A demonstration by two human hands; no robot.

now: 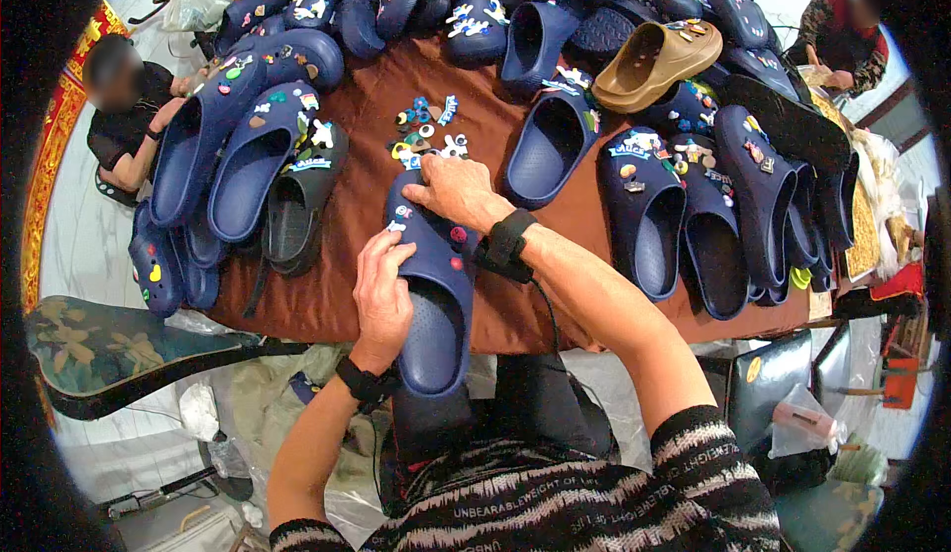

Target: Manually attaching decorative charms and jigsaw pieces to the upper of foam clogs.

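Observation:
A navy blue clog (434, 349) points away from me at the table's front edge, its toe toward the back. My left hand (382, 294) is closed around the clog's left side. Across the toe reaches my right hand (458, 193), its fingers curled down at a small pile of colourful shoe charms (426, 128). What its fingertips hold, if anything, is hidden. A few charms are set in the clog's upper, among them a red one (458, 262) and a dark pink one (458, 235). Black bands circle both wrists.
A brown cloth (371, 106) covers the table. Decorated navy clogs (253, 185) stand at left, more (644, 215) at right, and a heap lies along the back with a tan clog (659, 61). Two people sit at the far left and far right. A padded chair (129, 354) is at left.

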